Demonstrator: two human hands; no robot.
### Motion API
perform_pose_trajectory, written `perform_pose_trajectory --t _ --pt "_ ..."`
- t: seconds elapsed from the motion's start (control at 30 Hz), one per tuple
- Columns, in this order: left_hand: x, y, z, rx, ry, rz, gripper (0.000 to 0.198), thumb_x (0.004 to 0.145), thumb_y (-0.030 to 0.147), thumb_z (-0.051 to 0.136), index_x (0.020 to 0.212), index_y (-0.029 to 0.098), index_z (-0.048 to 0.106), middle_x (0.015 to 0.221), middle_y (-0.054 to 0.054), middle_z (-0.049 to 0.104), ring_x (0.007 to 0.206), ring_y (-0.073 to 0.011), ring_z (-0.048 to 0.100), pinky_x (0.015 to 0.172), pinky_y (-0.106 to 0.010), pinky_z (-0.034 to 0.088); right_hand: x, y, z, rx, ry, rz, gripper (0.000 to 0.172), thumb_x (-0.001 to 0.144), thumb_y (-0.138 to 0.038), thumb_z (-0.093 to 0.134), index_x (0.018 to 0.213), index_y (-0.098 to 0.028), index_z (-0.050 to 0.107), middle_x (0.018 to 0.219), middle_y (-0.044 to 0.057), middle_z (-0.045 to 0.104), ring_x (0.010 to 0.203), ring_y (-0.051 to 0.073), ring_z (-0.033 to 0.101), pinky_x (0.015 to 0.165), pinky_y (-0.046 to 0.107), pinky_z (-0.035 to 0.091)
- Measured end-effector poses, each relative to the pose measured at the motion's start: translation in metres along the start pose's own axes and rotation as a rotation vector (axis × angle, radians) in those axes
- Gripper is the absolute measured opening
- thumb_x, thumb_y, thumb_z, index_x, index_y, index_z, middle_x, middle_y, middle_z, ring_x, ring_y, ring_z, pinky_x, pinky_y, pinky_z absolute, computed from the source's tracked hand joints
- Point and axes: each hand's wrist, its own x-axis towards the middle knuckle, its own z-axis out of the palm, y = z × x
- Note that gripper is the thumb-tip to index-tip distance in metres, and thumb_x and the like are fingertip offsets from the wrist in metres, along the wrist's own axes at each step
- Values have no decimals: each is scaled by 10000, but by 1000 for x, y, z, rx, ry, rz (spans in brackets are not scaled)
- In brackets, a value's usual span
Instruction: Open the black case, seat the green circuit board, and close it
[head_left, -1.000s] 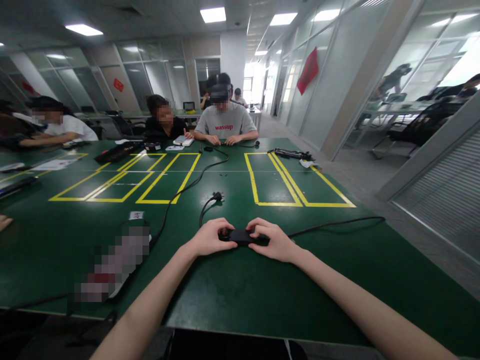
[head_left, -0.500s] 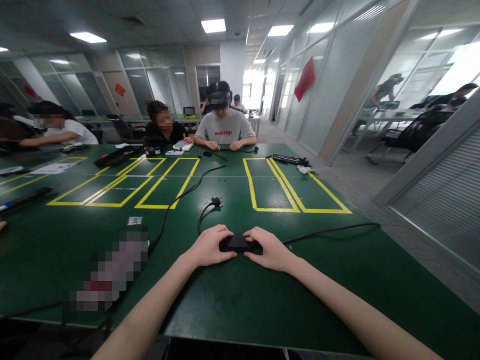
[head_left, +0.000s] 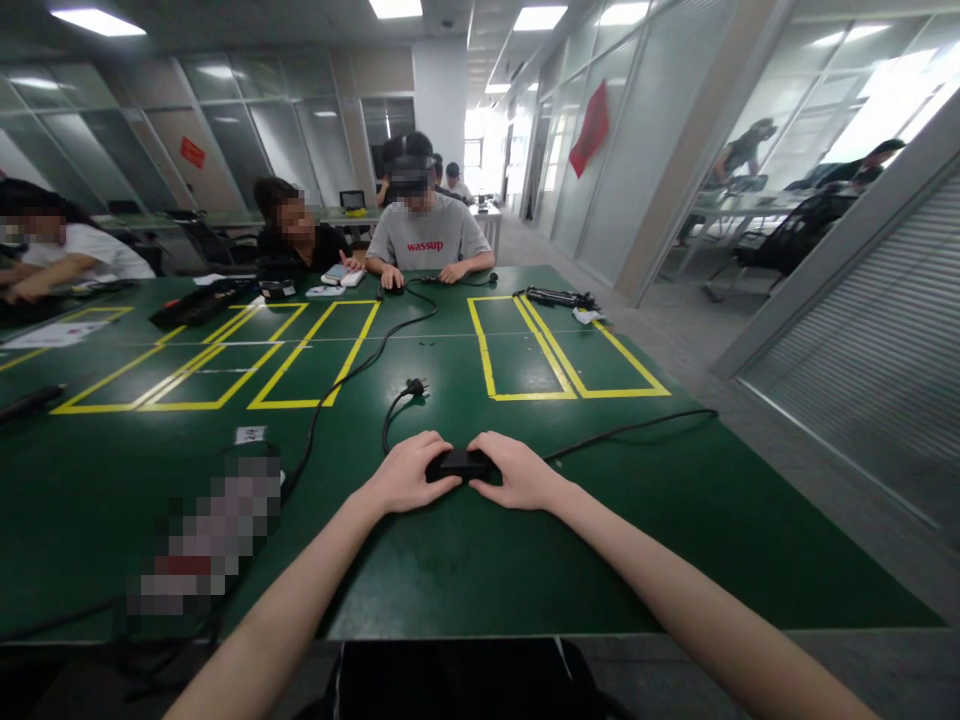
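Note:
A black power adapter (head_left: 465,463) rests on the green table (head_left: 480,570) in front of me. My left hand (head_left: 411,472) grips its left end, with thumb on the near side and fingers on the far side. My right hand (head_left: 519,470) closes around the right end in the same way. From the left end a black cord curves away to a plug (head_left: 414,387) lying beyond my hands. Another black cable (head_left: 637,428) runs out past my right hand toward the table's right edge. My fingers partly cover both ends of the adapter.
A blurred-out power strip-like shape (head_left: 214,535) lies to the left, beside a long black cord (head_left: 319,430). Yellow tape rectangles (head_left: 525,397) mark the table. A folded black tripod-like item (head_left: 559,297) lies at the far right. A person in a grey shirt (head_left: 427,235) sits opposite.
My view has shifted, while my hands keep the same grip on the adapter. Across the table, one hand of the person opposite has moved onto a small black object.

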Motion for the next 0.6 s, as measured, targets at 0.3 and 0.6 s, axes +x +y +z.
perform_pose_trajectory --t 0.3,0.6 --pt "2 -5 3 81 20 47 304 924 398 673 1162 211 699 992 -75 703 935 -237 660 860 -333 508 0 3 0 -108 -84 -44 273 1001 -312 563 1229 -164 595 1079 131 708 980 259 699 852 378 547" --pt "1 -1 1 23 39 77 305 930 407 675 1143 189 689 1031 -89 726 936 -242 669 850 -335 508 -1 6 -1 -206 -109 -40 245 1031 -386 541 1125 -173 619 972 131 746 861 271 727 732 350 530"
